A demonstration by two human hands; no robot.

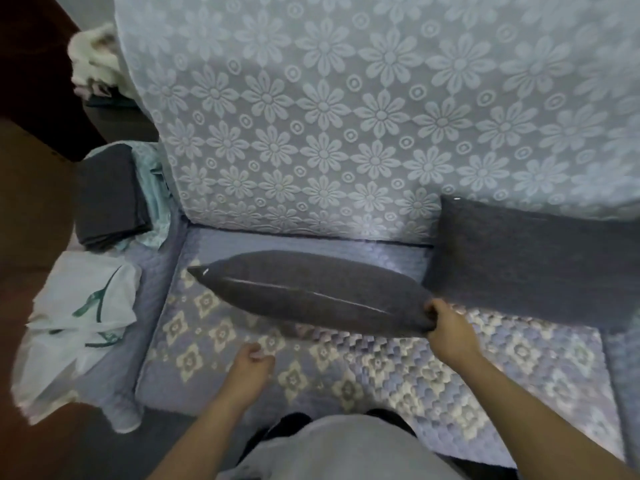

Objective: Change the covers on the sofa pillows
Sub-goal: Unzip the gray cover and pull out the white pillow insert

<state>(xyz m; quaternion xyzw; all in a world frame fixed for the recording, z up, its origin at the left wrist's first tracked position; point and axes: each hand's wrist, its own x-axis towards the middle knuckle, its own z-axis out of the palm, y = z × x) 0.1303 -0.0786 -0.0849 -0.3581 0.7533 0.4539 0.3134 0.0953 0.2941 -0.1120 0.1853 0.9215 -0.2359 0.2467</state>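
Handling grey pillow (311, 292) over sofa seat (381, 368) | right hand (450, 332) grips its right corner | left hand (251, 362) loosely curled, holding nothing | step: likely positioning pillow | next: left hand must find cover opening

Sofa seat (346, 386): front half open, patterned quilt bare between the two hands. Middle of seat: taken by a grey pillow (311, 292) lying crosswise, its right end gripped by the right hand (450, 330). Right rear corner: blocked by a second grey pillow (533, 258) leaning on the backrest (346, 116). Left armrest: covered by a white plastic bag (79, 317) and folded grey covers (107, 195). Left hand (249, 365): holds nothing, over the open seat front.
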